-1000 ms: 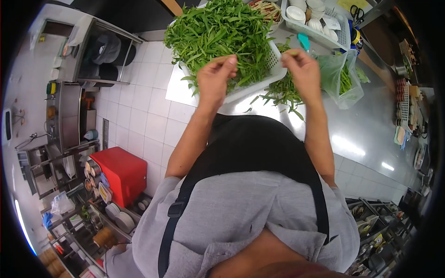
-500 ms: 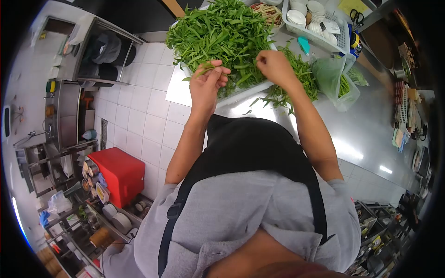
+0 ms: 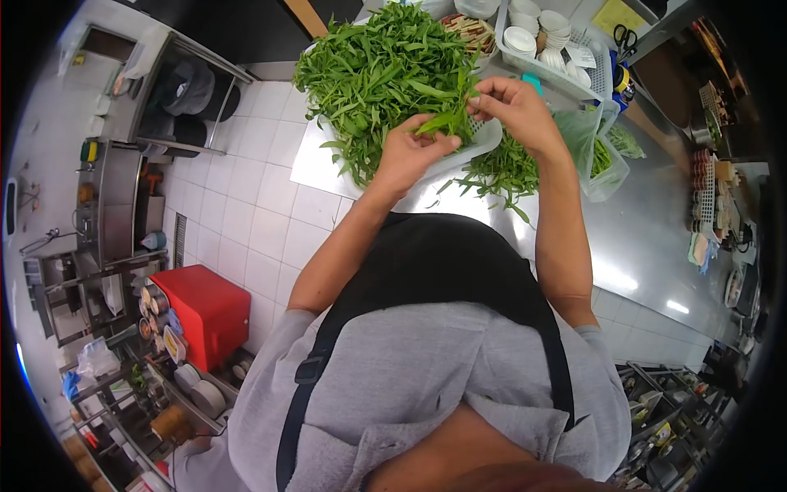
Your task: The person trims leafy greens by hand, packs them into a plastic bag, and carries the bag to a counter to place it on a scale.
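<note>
A large heap of water spinach (image 3: 381, 74), with long narrow green leaves, fills a white plastic basket (image 3: 465, 159) on the steel table. My left hand (image 3: 410, 157) is at the basket's near side, thumb and fingers closed on a leafy sprig (image 3: 447, 123). Just to the right and slightly higher, my right hand (image 3: 518, 115) pinches the sprig's upper part between thumb and fingertips. The exact spot of that pinch is partly hidden by the fingers. A smaller pile of greens (image 3: 504, 172) lies on the table right of the basket, below my right hand.
A clear plastic bag (image 3: 602, 176) with greens stands right of the pile on the steel table (image 3: 639, 221). Behind are a basket of white cups (image 3: 520, 59), scissors (image 3: 625, 39) and a bowl of red-and-white pieces (image 3: 471, 34). A red box (image 3: 201, 316) sits at lower left.
My left hand has moved right, across the basket's near edge. My right hand has risen slightly to the right out of the heap, and a leafy sprig now spans both hands.
</note>
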### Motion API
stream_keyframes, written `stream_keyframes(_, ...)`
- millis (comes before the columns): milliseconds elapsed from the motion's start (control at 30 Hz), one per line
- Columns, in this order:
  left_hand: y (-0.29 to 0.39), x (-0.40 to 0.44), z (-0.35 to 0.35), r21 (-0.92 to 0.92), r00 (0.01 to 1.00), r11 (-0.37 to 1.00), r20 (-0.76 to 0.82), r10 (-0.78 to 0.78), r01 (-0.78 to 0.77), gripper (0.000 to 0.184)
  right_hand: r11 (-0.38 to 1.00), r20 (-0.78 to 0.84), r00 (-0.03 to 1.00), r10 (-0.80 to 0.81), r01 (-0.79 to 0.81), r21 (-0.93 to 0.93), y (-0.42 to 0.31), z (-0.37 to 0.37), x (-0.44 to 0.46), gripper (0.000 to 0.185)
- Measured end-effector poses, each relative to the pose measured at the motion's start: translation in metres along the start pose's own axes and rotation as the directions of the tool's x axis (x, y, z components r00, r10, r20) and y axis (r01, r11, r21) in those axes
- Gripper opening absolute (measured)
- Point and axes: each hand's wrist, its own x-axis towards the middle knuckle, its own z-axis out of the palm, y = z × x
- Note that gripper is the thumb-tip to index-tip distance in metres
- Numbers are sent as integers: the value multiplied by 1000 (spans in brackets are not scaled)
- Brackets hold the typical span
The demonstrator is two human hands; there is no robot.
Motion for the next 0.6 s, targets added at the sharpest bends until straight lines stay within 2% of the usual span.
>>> stream_keyframes(67, 2, 7, 5, 62, 998, 997, 49, 48, -51, 28, 999, 12, 1000, 1, -1, 42, -4, 3, 0, 18)
stream_keyframes(100, 1, 10, 6, 64, 999, 998, 31, 21, -23, 27, 998, 18, 1000, 1, -2, 62, -5, 5, 0, 18)
stream_keyframes(200, 3, 18, 8, 14, 999, 999, -8, -34, 34, 25, 982, -264, 946, -187, 191, -11, -3, 9, -3, 22)
stream_keyframes(300, 9, 13, 4, -94, 999, 994, -18, -49, 47, 23, 988, -469, 875, -120, 60, -141, 4, 6, -13, 21)
stream_keyframes(433, 1, 11, 2, -40, 1000, 999, 18, -15, 15, 25, 997, -243, 969, -43, 27, -68, 13, 25, -23, 18)
stream_keyframes(533, -1, 11, 4, -10, 999, 1000, 40, -22, 23, 26, 991, -225, 970, -88, 64, -115, 30, 33, -15, 19)
stream_keyframes(600, 3, 10, 3, -42, 1000, 999, 1, -21, 21, 25, 999, -291, 956, -45, 37, -34, 30, 32, -16, 20)
